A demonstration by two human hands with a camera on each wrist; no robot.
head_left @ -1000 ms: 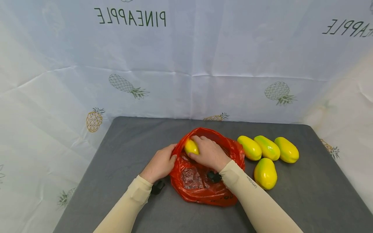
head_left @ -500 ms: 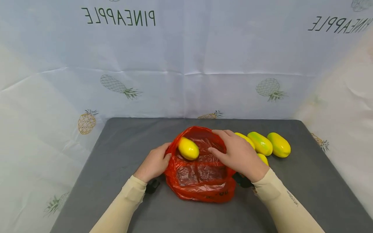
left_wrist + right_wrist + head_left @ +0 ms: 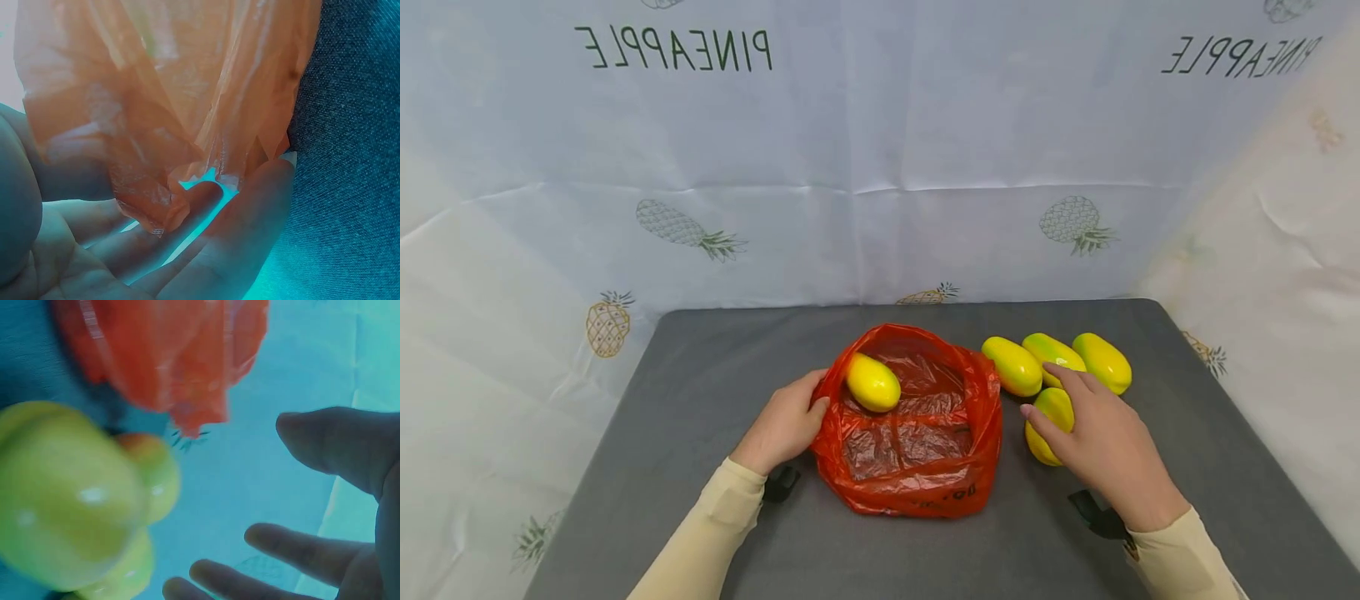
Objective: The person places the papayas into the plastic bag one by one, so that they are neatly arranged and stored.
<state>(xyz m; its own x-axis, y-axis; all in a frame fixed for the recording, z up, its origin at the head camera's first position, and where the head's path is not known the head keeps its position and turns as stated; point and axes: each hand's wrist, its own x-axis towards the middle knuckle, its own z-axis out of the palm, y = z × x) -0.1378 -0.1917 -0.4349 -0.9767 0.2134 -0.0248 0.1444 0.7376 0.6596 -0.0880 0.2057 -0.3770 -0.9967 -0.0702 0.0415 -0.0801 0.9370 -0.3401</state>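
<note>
I face a creased pale cloth (image 3: 850, 125) printed with pineapples (image 3: 1071, 220) and mirrored lettering (image 3: 673, 50), bluish centrally and creamier at both sides, behind a grey counter (image 3: 715, 350).

Room inside bag (image 3: 917, 492), fruit (image 3: 874, 384) at left

At left, our left hand (image 3: 782, 425) grips in a pinch; at right, our right hand (image 3: 1112, 442) spreads thumb (image 3: 1047, 428) and fingers (image 3: 1067, 377), both forearms (image 3: 688, 537) reaching from near.
</note>
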